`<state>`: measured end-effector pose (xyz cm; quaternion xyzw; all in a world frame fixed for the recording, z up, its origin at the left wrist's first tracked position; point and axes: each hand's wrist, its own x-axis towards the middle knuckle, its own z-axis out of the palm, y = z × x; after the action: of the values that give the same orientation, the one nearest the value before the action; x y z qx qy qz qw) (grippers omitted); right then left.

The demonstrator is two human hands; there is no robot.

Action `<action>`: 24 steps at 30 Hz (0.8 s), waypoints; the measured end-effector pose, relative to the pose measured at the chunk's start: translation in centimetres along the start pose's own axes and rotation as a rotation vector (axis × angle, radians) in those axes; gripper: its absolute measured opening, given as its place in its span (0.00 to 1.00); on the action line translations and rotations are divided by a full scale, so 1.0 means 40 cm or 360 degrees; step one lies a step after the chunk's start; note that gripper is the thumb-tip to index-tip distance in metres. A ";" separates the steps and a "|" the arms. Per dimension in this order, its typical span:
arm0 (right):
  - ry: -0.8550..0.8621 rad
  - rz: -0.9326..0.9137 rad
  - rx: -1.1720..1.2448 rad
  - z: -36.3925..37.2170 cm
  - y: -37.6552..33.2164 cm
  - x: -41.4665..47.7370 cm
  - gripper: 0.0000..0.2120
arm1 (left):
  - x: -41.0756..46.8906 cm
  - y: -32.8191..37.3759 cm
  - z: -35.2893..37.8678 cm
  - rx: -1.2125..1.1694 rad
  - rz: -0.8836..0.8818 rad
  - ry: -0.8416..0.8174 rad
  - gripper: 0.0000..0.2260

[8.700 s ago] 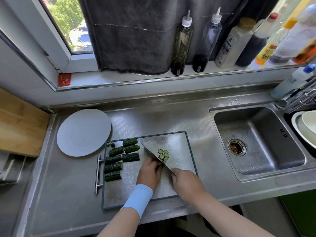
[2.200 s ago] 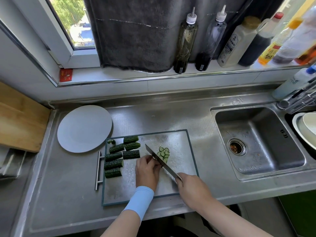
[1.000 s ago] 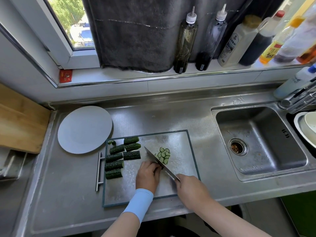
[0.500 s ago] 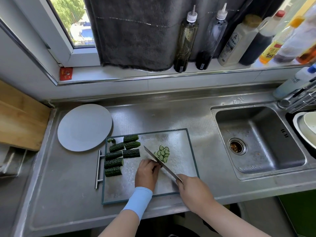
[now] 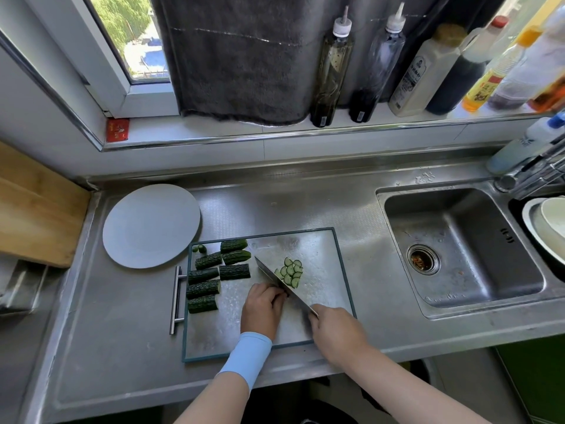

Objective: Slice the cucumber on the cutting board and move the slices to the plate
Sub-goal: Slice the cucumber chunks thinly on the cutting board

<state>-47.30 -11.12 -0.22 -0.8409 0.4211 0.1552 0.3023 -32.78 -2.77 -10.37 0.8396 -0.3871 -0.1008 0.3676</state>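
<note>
A steel cutting board (image 5: 321, 301) with a dark rim lies on the counter. Several dark green cucumber chunks (image 5: 214, 270) sit in two columns on its left part. A small pile of thin cucumber slices (image 5: 290, 272) lies right of the knife (image 5: 275, 280). My right hand (image 5: 334, 330) grips the knife's handle, blade angled up-left with its edge on the board. My left hand (image 5: 261, 307), fingers curled, holds a cucumber piece against the blade; the piece is almost hidden under the fingers. The round grey plate (image 5: 151, 229) sits bare, left of and behind the board.
A sink (image 5: 458, 249) lies to the right, with white bowls (image 5: 547, 228) beyond it. Bottles (image 5: 330, 68) line the windowsill under a dark towel. A wooden board (image 5: 33, 209) rests at the far left. The cutting board's bar handle (image 5: 175, 298) sticks out on its left.
The slice pile beside the blade has grown a little since the earliest frame. The knife has tilted from flat-faced to edge-down, and both hands stay at the same spot.
</note>
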 end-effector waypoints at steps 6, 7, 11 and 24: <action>0.0004 -0.0011 0.0034 0.003 0.003 0.001 0.13 | -0.002 0.007 -0.006 -0.0019 0.0033 0.0024 0.05; 0.0011 -0.0013 0.0051 0.001 0.004 -0.002 0.13 | -0.002 0.009 -0.006 -0.0022 0.0033 0.0028 0.05; 0.0054 -0.0031 0.0068 -0.001 0.010 -0.028 0.12 | -0.001 0.003 -0.006 -0.0024 0.0022 0.0025 0.05; 0.0056 -0.0004 0.0012 -0.007 0.019 -0.034 0.12 | 0.003 0.000 -0.004 -0.0063 0.0006 0.0044 0.06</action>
<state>-48.70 -10.81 0.40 -0.8430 0.4258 0.1386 0.2982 -32.62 -2.79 -10.23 0.8327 -0.3816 -0.0961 0.3895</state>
